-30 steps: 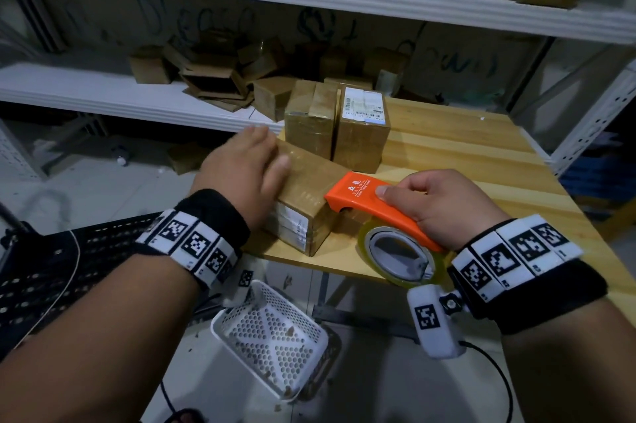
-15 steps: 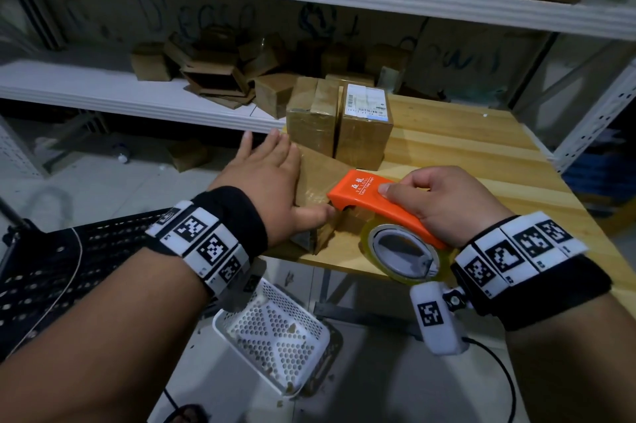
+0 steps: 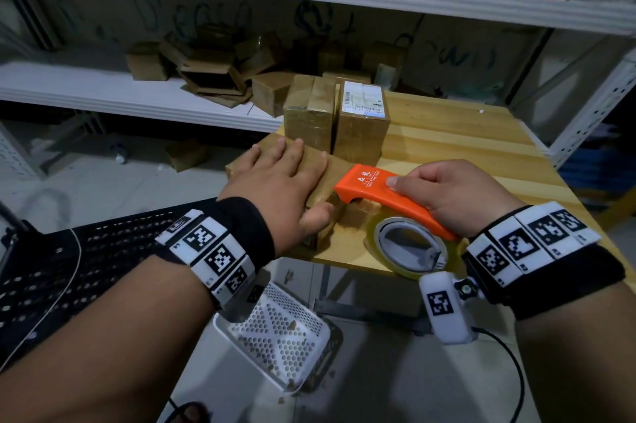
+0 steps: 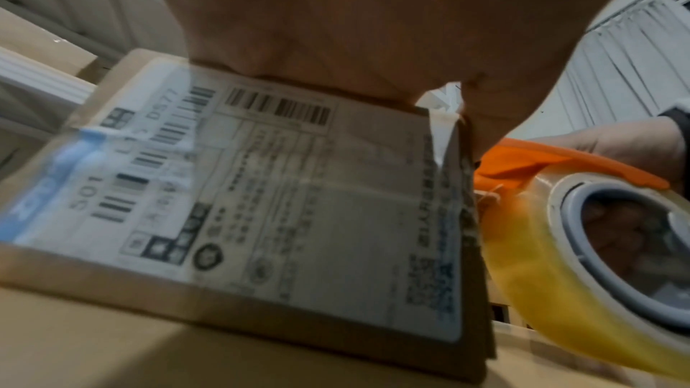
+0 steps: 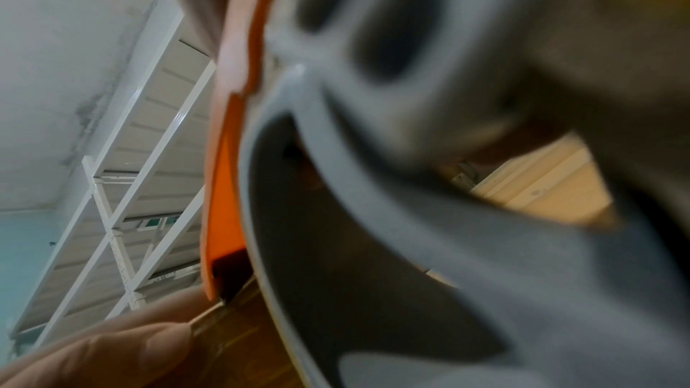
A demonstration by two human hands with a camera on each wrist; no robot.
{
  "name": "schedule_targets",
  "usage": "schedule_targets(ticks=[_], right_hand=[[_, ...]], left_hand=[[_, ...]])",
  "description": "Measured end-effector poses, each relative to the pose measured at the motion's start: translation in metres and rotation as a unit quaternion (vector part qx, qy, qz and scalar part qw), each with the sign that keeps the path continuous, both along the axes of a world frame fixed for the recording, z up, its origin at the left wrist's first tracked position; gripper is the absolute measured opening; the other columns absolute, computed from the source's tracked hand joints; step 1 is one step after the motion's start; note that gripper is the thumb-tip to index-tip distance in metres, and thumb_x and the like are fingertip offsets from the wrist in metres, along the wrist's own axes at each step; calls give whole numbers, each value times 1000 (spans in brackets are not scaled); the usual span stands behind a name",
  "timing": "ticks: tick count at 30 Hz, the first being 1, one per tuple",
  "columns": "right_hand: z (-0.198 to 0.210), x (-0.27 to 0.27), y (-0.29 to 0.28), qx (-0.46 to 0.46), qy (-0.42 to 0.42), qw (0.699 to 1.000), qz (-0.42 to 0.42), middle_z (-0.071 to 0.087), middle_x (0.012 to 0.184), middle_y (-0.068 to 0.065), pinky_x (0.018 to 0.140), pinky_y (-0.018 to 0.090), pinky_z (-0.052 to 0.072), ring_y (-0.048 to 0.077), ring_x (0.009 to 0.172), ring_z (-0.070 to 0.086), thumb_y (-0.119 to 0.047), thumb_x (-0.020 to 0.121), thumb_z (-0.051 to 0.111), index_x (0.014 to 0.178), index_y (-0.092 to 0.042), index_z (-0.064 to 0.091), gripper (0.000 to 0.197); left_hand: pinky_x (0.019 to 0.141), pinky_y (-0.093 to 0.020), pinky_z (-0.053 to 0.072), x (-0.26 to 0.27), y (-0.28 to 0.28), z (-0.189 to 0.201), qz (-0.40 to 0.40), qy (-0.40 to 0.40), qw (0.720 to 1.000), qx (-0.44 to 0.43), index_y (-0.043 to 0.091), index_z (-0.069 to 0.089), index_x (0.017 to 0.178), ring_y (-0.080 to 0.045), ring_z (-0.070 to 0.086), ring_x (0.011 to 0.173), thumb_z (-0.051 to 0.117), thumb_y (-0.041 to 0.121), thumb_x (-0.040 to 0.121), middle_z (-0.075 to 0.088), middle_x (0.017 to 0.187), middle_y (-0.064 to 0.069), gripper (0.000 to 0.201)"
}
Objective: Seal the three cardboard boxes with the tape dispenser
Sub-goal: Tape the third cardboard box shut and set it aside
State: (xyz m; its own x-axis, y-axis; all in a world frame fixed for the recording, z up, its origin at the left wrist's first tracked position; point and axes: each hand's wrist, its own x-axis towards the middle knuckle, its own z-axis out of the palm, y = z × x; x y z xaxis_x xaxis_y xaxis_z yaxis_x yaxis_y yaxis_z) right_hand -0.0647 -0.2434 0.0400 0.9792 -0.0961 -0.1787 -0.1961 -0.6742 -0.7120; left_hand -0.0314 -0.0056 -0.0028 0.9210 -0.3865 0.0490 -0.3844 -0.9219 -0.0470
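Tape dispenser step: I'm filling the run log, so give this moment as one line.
left hand flat on near box | right hand holds tape dispenser at box end | two boxes wait behind

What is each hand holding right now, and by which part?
The right hand grips the tape dispenser by its orange handle. The left hand holds nothing; it presses flat on top of the nearest cardboard box.

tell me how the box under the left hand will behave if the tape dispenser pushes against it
The box would probably slide rather than tip: it lies low and flat on the smooth wooden table. The left hand, pressing flat on top, likely keeps it from skidding. It looks small and probably light, so the tape dispenser in the right hand could shove it easily otherwise.
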Motion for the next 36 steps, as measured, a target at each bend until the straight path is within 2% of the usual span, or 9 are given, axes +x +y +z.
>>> schedule_targets(ticks=[4, 8, 14, 18, 22, 25, 29, 31, 36], right_hand=[[-2, -1, 0, 12, 4, 1000, 1, 79, 75, -4, 70, 34, 59, 15, 68, 77, -61, 87, 70, 91, -25, 77, 38], [-4, 0, 1, 13, 3, 1000, 1, 79, 75, -4, 71, 34, 59, 15, 69, 77, -61, 87, 71, 91, -25, 76, 37], [-5, 0, 2, 10, -4, 1000, -2, 79, 78, -4, 73, 36, 60, 16, 73, 77, -62, 87, 71, 90, -25, 76, 37], [-5, 0, 3, 1, -4, 1000, -3, 79, 80, -3, 78, 40, 63, 17, 74, 77, -62, 87, 71, 90, -26, 76, 37], [-4, -2, 3, 3, -4, 1000, 0, 79, 81, -2, 79, 41, 63, 18, 74, 76, -62, 87, 70, 89, -25, 76, 37], [-4, -2, 3, 3, -6, 1000, 3, 79, 81, -2, 82, 43, 63, 19, 75, 76, -61, 88, 70, 89, -24, 76, 38], [-3, -2, 2, 5, -1, 1000, 5, 79, 82, -2, 79, 41, 62, 18, 75, 76, -61, 88, 70, 91, -25, 76, 37], [-3, -2, 2, 5, 1, 1000, 6, 79, 80, -3, 78, 40, 62, 17, 74, 76, -62, 87, 70, 91, -25, 76, 37], [-4, 1, 1, 5, -1, 1000, 2, 78, 79, -4, 78, 40, 62, 16, 74, 76, -62, 86, 71, 90, -25, 76, 37]], left_hand=[[124, -55, -1, 1, -1, 4, 1, 29, 1000, -9, 52, 5, 155, -29, -2, 156, 24, 71, 92, 1, 170, -9, 69], [123, -58, -3, 1, -1, 3, -3, 30, 999, -27, 68, 2, 146, -31, -1, 156, 18, 71, 83, 3, 170, -9, 65], [123, -55, -4, -2, -1, 2, 2, 22, 999, -41, 68, 0, 143, -28, -2, 156, 18, 72, 82, 3, 170, -6, 64], [125, -51, 1, -3, -2, 3, -4, 21, 1000, -7, 57, 0, 153, -24, -2, 156, 14, 73, 84, -1, 170, -5, 72], [126, -44, 7, 0, -5, 6, 33, 11, 999, -1, 25, 9, 161, -18, 5, 156, 30, 76, 81, 4, 170, -2, 97], [126, -44, 7, -2, -7, 6, 39, -3, 999, -13, 26, 12, 160, -21, 9, 156, 44, 79, 77, 7, 170, -6, 104], [125, -52, -3, 0, 1, 7, 64, 15, 998, -8, 44, 6, 157, -33, -5, 155, 34, 91, 64, -1, 168, -18, 108], [126, -50, 0, -1, 3, 7, 74, 25, 997, 2, 46, 1, 157, -33, -5, 156, 34, 95, 65, -4, 168, -18, 110], [126, -45, 12, -2, -4, 5, 108, -5, 994, 14, 16, 6, 161, -29, 9, 156, 32, 97, 66, 7, 169, -14, 127]])
